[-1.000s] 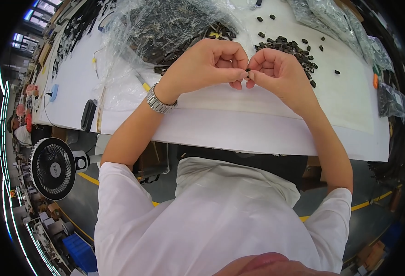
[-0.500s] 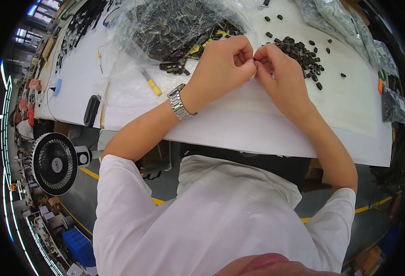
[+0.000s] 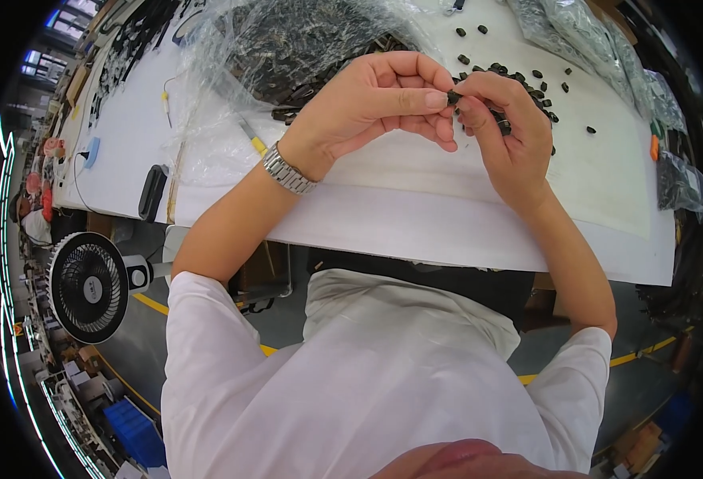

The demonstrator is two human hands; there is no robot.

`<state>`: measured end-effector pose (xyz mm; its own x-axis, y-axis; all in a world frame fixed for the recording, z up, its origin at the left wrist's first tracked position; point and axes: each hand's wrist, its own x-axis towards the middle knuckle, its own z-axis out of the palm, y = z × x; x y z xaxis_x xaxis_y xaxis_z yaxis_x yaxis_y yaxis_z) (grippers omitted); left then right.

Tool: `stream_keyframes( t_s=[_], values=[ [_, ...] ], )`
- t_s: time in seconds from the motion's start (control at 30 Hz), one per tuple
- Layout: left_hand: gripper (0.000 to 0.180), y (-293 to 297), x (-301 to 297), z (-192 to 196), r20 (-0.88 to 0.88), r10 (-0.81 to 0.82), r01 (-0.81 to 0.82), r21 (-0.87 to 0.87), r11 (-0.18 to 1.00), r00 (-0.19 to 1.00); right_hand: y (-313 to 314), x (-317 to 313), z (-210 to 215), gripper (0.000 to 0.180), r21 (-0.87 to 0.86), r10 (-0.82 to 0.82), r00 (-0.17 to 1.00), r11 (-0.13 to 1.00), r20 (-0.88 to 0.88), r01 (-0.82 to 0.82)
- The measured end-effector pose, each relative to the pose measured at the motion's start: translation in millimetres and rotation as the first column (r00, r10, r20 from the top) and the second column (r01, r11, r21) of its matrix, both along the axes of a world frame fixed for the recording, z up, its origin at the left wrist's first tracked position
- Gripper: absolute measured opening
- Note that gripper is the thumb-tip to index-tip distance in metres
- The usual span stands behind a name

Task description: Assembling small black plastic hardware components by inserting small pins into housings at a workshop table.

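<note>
A small black part [image 3: 453, 97] sits between my two hands above the white table; its exact kind is too small to make out. My left hand [image 3: 383, 100] pinches it at the thumb tip, with the other fingers loosely curled. From the other side, the thumb and forefinger of my right hand [image 3: 511, 128] also grip it. Partly hidden behind my right hand is a loose heap of similar small black parts [image 3: 539, 94]. Beyond my left hand, a clear plastic bag [image 3: 287, 48] lies over a pile of dark pieces.
A yellow-handled tool [image 3: 258, 145] lies partly behind my left wrist. Farther left are a black oblong case [image 3: 153, 193] and a thin yellow tool [image 3: 165, 104]. Plastic bags [image 3: 575, 40] line the far right of the table. A fan [image 3: 88, 287] stands at the left.
My left hand has turned and opened its lower fingers, so the palm side shows. The black part, hidden before, is now visible between my fingertips.
</note>
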<state>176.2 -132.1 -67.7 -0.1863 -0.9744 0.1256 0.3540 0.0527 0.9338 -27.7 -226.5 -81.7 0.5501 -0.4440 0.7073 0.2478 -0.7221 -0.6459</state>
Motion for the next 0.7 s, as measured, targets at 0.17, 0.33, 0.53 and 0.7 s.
stream_keyframes(
  t_s=[0.17, 0.33, 0.53, 0.7],
  values=[
    [0.02, 9.8, -8.5, 20.5, 0.283, 0.161, -0.163, -0.018, 0.986, 0.945, -0.4, 1.7, -3.5, 0.014, 0.108, 0.029, 1.0, 0.994, -0.003, -0.029],
    [0.014, 10.6, -19.5, 10.3, 0.595, 0.624, -0.354, -0.517, 0.78, 0.506, 6.8, 6.7, 1.5, 0.014, 0.307, 0.012, 0.996, 0.952, -0.086, 0.015],
    [0.015, 8.4, -26.2, 3.4, 0.636, 0.733, -0.262, -0.684, 0.68, 0.241, 5.8, 3.7, 5.8, 0.017, 0.13, -0.062, 0.979, 0.988, -0.194, 0.088],
    [0.01, 7.2, -25.2, 3.6, 0.661, 0.662, -0.316, -0.582, 0.75, 0.353, -4.9, 2.4, 3.5, 0.019, 0.297, 0.1, 0.961, 0.955, -0.26, -0.019]
  ],
)
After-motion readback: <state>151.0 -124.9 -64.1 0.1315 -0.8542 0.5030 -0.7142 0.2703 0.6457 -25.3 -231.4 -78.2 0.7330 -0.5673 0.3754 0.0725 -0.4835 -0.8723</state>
